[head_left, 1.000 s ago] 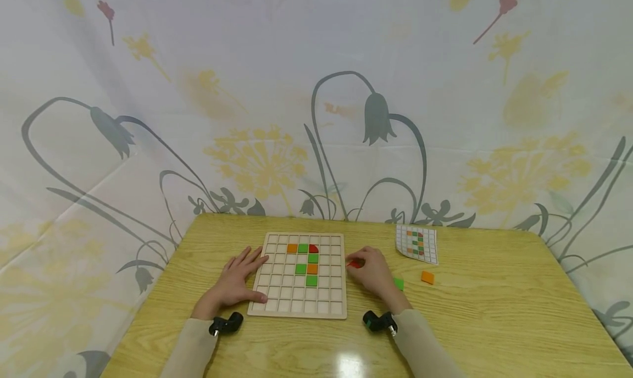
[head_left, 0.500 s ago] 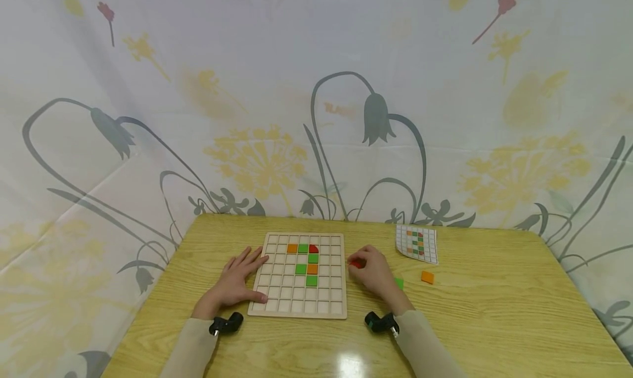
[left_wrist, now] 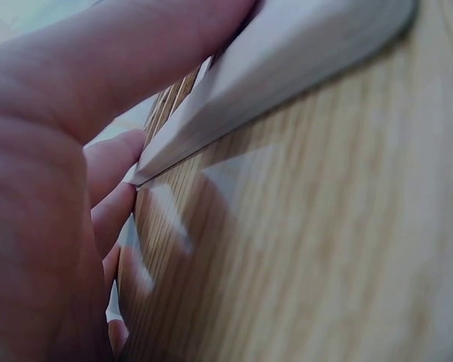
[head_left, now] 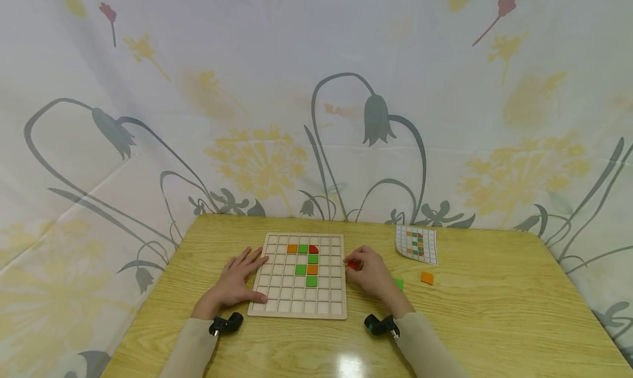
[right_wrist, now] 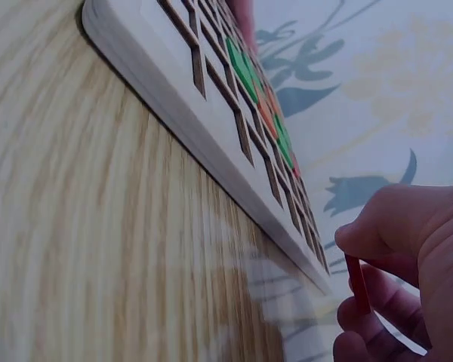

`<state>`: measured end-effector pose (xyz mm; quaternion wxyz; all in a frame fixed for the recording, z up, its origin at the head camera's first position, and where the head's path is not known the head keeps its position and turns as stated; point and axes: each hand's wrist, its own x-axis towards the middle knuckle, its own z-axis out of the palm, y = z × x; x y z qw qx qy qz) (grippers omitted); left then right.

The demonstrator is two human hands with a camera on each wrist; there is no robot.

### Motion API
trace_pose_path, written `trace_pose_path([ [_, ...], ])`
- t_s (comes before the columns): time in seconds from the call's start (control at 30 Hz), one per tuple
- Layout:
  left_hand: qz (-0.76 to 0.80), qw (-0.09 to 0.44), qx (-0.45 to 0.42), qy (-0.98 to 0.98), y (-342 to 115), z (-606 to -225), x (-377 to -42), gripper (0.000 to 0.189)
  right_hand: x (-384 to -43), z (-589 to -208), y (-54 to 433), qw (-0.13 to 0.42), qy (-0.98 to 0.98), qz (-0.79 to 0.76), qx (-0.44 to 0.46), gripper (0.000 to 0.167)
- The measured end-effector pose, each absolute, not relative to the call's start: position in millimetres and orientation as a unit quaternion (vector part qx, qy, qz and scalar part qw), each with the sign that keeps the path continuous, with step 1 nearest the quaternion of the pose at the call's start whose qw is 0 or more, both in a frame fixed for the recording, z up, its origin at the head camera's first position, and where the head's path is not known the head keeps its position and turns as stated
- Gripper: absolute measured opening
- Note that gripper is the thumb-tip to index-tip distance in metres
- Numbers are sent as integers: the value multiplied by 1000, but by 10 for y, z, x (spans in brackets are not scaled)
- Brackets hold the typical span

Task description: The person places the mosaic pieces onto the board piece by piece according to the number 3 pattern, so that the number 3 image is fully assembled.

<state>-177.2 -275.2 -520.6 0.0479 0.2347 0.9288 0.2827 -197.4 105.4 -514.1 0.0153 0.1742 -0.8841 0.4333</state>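
A pale wooden grid board (head_left: 277, 307) lies on the table, with several green and orange square tiles and one red tile with a rounded corner (head_left: 314, 249) in its cells. My left hand (head_left: 234, 279) rests spread at the board's left side, thumb and fingertips on its edge. Just off the board's right edge, my right hand (head_left: 368, 271) pinches a red tile (right_wrist: 358, 285) between thumb and fingers; the right wrist view shows it edge-on. The hand covers much of that tile in the head view.
A green tile (head_left: 398, 284) lies partly hidden behind my right wrist. Farther right is a loose orange tile (head_left: 427, 278). Behind it lies a paper card (head_left: 417, 245) printed with a coloured grid pattern, one corner curled. A patterned cloth hangs behind the table (head_left: 494, 312).
My right hand shifts very slightly at the board's right side, still holding the red tile, which turns a little in the fingers. The left hand and the tiles on the board stay put.
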Motion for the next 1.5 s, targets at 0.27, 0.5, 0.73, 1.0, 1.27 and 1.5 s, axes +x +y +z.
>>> trace_pose_path([
  [0.27, 283, 48, 234, 929, -2748, -5208, -1767, 100, -1902, -5088, 959, 10, -886, 420, 195, 13],
  [0.5, 283, 48, 233, 929, -2747, -5210, -1770, 100, -1839, -5078, 866, 5, -879, 423, 222, 12],
  [0.73, 280, 48, 232, 930, -2748, -5211, -1770, 100, -1785, -5093, 780, 11, -875, 414, 249, 11],
  [1.0, 285, 49, 233, 929, -2750, -5208, -1774, 100, -1719, -5108, 681, 15, -864, 417, 282, 10],
  [1.27, 285, 50, 231, 929, -2752, -5211, -1772, 101, -1682, -5121, 603, 9, -854, 410, 320, 11],
  [1.5, 283, 50, 229, 930, -2753, -5212, -1771, 101, -1691, -5162, 536, -13, -854, 401, 331, 9],
])
